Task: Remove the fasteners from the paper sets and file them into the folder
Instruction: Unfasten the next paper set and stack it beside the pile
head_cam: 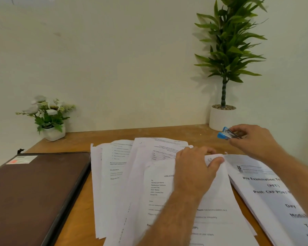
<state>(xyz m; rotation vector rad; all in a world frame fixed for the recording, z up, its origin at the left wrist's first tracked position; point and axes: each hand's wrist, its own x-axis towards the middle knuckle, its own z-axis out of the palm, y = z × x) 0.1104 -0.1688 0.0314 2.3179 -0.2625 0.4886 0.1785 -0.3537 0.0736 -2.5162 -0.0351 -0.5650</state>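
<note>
A wooden desk (pixel 82 206) is set against a pale wall. At its back left corner a small pot of white flowers (pixel 49 116) is placed; at the back right, a tall leafy plant in a white pot (pixel 226 68). A closed brown folder (pixel 34 190) is laid along the left edge. The paper sets (pixel 124 178) are fanned over the desk's middle, reaching the near edge, with a thicker printed booklet (pixel 267 190) at the right edge. Bare wood is left between the folder and the sheets and in a strip along the back edge. The left hand (pixel 194 171) is pressed on the top sheet, its upper corner pinched between thumb and fingers. The right hand (pixel 254 139) is raised near the white pot, a blue staple remover (pixel 228 134) pinched in its fingertips
</note>
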